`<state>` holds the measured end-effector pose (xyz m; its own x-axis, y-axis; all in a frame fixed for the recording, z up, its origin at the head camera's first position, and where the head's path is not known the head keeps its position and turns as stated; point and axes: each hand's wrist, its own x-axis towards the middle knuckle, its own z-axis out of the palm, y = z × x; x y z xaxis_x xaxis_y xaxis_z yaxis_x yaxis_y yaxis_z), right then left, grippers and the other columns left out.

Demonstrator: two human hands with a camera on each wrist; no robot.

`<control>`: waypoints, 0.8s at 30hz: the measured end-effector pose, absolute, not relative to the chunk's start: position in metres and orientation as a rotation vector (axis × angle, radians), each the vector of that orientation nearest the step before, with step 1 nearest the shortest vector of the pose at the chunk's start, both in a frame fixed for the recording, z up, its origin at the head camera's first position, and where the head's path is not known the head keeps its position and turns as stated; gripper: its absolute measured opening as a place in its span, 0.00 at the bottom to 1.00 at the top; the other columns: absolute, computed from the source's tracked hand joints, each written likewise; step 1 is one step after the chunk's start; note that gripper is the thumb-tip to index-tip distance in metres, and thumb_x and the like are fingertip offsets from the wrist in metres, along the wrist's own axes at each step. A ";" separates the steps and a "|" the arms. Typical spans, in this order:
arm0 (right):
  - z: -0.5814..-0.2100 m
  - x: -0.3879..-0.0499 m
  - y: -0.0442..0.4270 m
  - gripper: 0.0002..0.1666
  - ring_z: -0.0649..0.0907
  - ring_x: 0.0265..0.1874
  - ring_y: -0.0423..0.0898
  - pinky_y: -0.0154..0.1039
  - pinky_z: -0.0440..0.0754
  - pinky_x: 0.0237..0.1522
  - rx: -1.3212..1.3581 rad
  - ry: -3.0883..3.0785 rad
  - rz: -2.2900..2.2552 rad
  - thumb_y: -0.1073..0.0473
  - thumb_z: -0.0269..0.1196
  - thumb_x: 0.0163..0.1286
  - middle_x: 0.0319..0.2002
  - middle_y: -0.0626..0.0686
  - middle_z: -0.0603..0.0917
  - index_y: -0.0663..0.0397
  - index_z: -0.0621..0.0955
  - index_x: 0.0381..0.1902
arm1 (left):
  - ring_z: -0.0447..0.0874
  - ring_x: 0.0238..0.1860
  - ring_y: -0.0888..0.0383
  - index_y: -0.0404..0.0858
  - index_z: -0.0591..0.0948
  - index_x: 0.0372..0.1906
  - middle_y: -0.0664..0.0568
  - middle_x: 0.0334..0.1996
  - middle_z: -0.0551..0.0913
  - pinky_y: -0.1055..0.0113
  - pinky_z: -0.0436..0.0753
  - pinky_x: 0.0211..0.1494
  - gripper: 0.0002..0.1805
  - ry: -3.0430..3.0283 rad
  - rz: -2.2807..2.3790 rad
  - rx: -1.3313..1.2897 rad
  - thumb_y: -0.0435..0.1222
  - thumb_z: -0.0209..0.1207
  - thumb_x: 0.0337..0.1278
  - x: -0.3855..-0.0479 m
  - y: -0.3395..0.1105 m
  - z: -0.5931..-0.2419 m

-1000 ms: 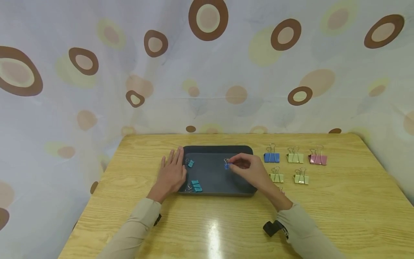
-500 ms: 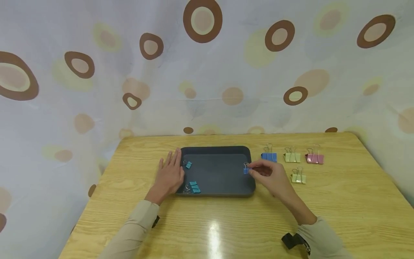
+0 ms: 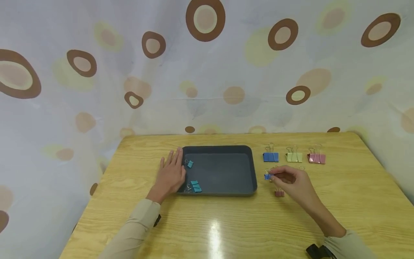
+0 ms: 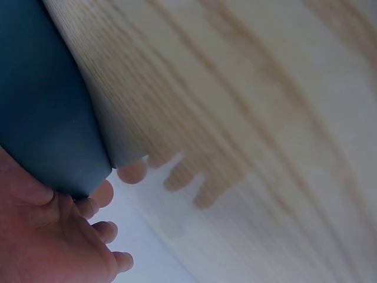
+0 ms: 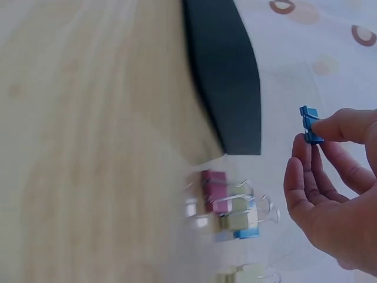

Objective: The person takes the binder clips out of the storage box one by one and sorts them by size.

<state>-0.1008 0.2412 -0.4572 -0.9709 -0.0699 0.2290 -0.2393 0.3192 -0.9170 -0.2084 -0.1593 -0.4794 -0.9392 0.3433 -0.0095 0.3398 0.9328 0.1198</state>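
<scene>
White glare on the tabletop (image 3: 215, 230)

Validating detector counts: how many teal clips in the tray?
2: smaller teal clip toward the far left of the tray, larger teal clip at its near left corner. The left hand could hide more.

The held clip (image 3: 267, 177) is blue, the tray (image 3: 223, 176) dark grey, the left clips (image 3: 196, 186) teal. The far right clips (image 3: 294, 158) are blue, pale yellow and pink; brown rings dot the whitish backdrop (image 3: 200, 64).

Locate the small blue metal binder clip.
Head view: the small blue metal binder clip is pinched by the right hand, right of the dark rectangular tray.
</scene>
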 end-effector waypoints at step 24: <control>-0.479 -0.068 0.307 0.10 0.86 0.37 0.30 0.26 0.83 0.38 0.086 -2.635 1.454 0.66 0.68 0.70 0.40 0.47 0.90 0.66 0.86 0.47 | 0.42 0.82 0.43 0.35 0.40 0.83 0.45 0.83 0.42 0.39 0.47 0.79 0.35 3.046 0.169 0.527 0.42 0.34 0.81 -0.208 -0.159 -0.480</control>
